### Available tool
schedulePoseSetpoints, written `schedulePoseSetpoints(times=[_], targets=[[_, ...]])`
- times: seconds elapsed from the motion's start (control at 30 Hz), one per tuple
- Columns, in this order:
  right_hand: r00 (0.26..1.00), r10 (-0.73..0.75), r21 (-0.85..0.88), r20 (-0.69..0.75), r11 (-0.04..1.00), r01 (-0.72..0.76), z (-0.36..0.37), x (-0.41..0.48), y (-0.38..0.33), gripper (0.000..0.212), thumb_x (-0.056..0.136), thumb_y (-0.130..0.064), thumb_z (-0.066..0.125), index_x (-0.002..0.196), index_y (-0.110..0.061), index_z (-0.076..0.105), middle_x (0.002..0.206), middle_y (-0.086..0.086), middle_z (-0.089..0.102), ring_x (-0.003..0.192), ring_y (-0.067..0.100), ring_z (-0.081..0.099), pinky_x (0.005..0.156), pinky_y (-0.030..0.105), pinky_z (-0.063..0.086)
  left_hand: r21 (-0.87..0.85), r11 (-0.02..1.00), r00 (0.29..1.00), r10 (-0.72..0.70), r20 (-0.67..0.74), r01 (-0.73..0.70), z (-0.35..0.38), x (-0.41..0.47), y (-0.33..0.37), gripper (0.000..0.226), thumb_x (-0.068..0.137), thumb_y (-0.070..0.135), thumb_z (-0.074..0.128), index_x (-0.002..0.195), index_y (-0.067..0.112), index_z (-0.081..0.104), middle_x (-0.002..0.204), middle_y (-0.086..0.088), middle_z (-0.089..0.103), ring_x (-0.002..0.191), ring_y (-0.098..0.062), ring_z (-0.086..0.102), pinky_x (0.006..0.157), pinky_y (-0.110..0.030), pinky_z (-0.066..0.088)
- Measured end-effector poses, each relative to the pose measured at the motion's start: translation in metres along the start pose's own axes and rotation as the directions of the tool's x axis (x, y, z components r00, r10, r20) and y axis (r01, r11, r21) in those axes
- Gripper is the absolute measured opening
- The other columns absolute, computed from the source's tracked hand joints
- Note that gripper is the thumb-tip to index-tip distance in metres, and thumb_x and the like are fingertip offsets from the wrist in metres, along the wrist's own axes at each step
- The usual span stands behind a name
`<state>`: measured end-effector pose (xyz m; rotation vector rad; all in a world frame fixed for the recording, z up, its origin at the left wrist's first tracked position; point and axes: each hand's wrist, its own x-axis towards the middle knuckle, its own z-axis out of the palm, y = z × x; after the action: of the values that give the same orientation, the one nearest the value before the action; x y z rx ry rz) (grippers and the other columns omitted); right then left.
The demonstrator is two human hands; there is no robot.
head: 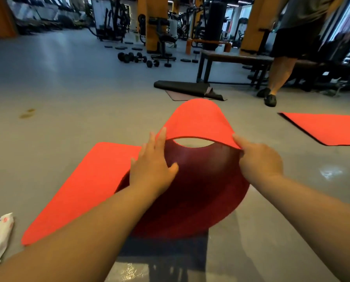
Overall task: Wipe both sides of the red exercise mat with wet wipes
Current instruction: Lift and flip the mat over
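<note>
The right hand pinches the arched red mat; left hand fingers splay.

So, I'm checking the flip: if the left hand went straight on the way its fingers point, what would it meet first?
The raised, arched fold of the red mat. The left hand points forward and up at it and seems to touch its near edge, though depth is unclear.
</note>
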<state>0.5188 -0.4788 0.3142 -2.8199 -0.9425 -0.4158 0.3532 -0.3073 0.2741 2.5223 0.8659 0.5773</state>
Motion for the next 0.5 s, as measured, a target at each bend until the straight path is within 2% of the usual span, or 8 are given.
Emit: schedulePoseSetpoints(times=[0.07,0.13,0.17,0.23,0.33,0.4,0.47,0.5], targets=[[0.971,-0.235,-0.159,-0.036,0.961,0.227,-0.022,0.017,-0.034,0.057,0.095,-0.018,0.039,0.143,-0.046,0.027,0.117,0.007,0.063,0.101,0.032,0.062,0.072,0.033,0.044,0.144,0.979,0.974,0.168,-0.152,-0.146,-0.036,0.019,0.017,0.087,0.085,0.04,0.061,0.149,0.047,0.002,0.161,0.005,0.009,0.141,-0.027,0.029,0.104,-0.047,0.039],[0.925,-0.361,-0.156,-0.12,0.927,0.341,-0.039,0.026,-0.065,0.052,0.098,-0.021,0.04,0.142,-0.046,0.03,0.116,0.003,0.064,0.1,0.031,0.062,0.068,0.033,0.04,0.281,0.947,0.973,0.195,-0.122,-0.154,-0.066,0.036,0.023,0.064,0.094,0.037,0.051,0.148,0.045,0.019,0.155,0.002,0.03,0.13,-0.029,0.044,0.093,-0.042,0.044],[0.922,-0.353,-0.087,-0.158,0.935,0.343,-0.042,0.029,-0.076,0.049,0.097,-0.023,0.042,0.141,-0.045,0.034,0.118,0.002,0.063,0.102,0.031,0.061,0.07,0.034,0.041,0.303,0.944,0.979,0.172,-0.114,-0.13,-0.074,0.045,0.017,0.053,0.096,0.032,0.047,0.146,0.041,0.031,0.146,-0.003,0.044,0.122,-0.032,0.051,0.089,-0.04,0.045],[0.96,-0.218,0.129,-0.175,0.962,0.242,-0.031,0.026,-0.083,0.052,0.092,-0.021,0.048,0.138,-0.044,0.039,0.123,0.003,0.061,0.106,0.032,0.058,0.078,0.037,0.046,0.21,0.978,0.986,0.051,-0.161,-0.016,-0.086,0.05,-0.007,0.048,0.096,0.02,0.044,0.141,0.035,0.043,0.13,-0.011,0.059,0.112,-0.036,0.056,0.086,-0.04,0.045],[0.999,0.04,0.374,0.008,0.927,-0.04,0.002,0.008,-0.079,0.062,0.084,-0.013,0.048,0.137,-0.044,0.039,0.119,0.009,0.063,0.102,0.035,0.059,0.079,0.038,0.048,0.034,0.992,0.965,-0.109,-0.24,0.121,-0.101,0.044,-0.053,0.059,0.087,0.005,0.044,0.138,0.034,0.049,0.122,-0.016,0.063,0.109,-0.037,0.059,0.087,-0.039,0.047],[0.995,0.09,0.391,0.053,0.915,-0.103,0.009,0.004,-0.087,0.063,0.084,-0.008,0.047,0.137,-0.042,0.043,0.12,0.011,0.063,0.103,0.036,0.059,0.082,0.037,0.047,0.077,0.977,0.969,-0.184,-0.163,0.199,-0.103,0.032,-0.073,0.064,0.083,0.003,0.044,0.139,0.035,0.048,0.124,-0.016,0.062,0.108,-0.036,0.06,0.087,-0.04,0.048],[1.0,0.019,0.263,0.003,0.964,-0.019,-0.002,0.01,-0.107,0.063,0.086,-0.007,0.045,0.139,-0.042,0.041,0.122,0.009,0.062,0.105,0.034,0.059,0.083,0.037,0.047,0.165,0.955,0.966,-0.231,-0.112,0.247,-0.106,0.023,-0.08,0.067,0.083,0.005,0.046,0.144,0.033,0.037,0.141,-0.014,0.048,0.114,-0.034,0.056,0.091,-0.042,0.048],[0.998,-0.049,0.177,-0.029,0.983,0.054,-0.011,0.015,-0.12,0.062,0.088,-0.008,0.044,0.14,-0.042,0.039,0.122,0.007,0.061,0.105,0.033,0.059,0.083,0.037,0.047,0.231,0.952,0.974,-0.172,-0.145,0.202,-0.109,0.022,-0.08,0.073,0.082,0.007,0.05,0.147,0.031,0.028,0.152,-0.011,0.033,0.123,-0.033,0.05,0.097,-0.045,0.044]])
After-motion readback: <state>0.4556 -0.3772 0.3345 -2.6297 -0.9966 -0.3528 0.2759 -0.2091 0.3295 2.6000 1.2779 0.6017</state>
